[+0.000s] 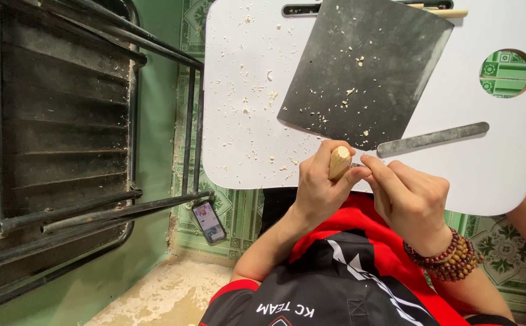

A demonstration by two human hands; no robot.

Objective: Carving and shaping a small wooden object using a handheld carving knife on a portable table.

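Note:
My left hand (318, 187) grips a short piece of pale wood (339, 162) with a rounded end, held upright just over the near edge of a white table (245, 121). My right hand (409, 196) is closed around a small tool whose thin metal tip (357, 165) touches the wood; most of the tool is hidden in my fist. Brown bead bracelets circle my right wrist. A dark grey sheet (359, 72) lies on the table beyond my hands, and pale wood chips are scattered over it and the tabletop.
A flat grey metal file (433, 139) lies on the table to the right. A thin wooden stick (447, 12) rests at the far edge. A phone (209, 221) lies on the green patterned floor. A dark metal grille (58, 139) stands at left.

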